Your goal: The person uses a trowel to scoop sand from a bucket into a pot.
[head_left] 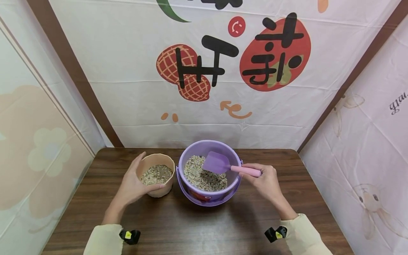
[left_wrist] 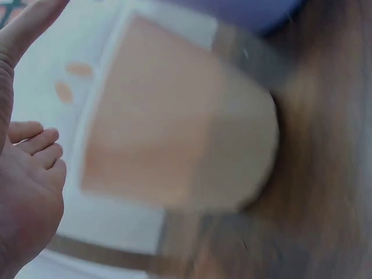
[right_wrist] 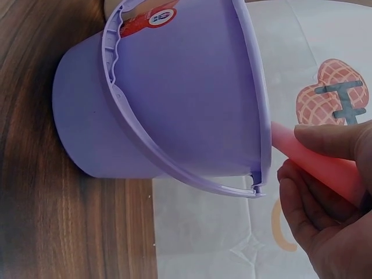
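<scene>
My right hand (head_left: 266, 180) grips the pink handle (head_left: 248, 171) of a toy shovel with a purple blade (head_left: 216, 162). In the head view, that blade is over the gravel inside a purple bucket (head_left: 208, 144). The right wrist view shows thumb and fingers around the pink handle (right_wrist: 317, 160), beside the bucket's rim; the blade is hidden there. To the left, a peach-coloured pot (head_left: 162, 193) holds similar gravel (head_left: 156, 174). My left hand (head_left: 135, 182) spreads around it, thumb in front and fingers at the left; whether it touches is unclear. The pot (left_wrist: 174, 116) looks blurred in the left wrist view.
Both containers stand on a dark wooden table (head_left: 178, 230), near its back edge. The bucket's handle (head_left: 204, 203) hangs down in front. A printed white cloth (head_left: 137, 102) rises behind the table, with more hangings on both sides.
</scene>
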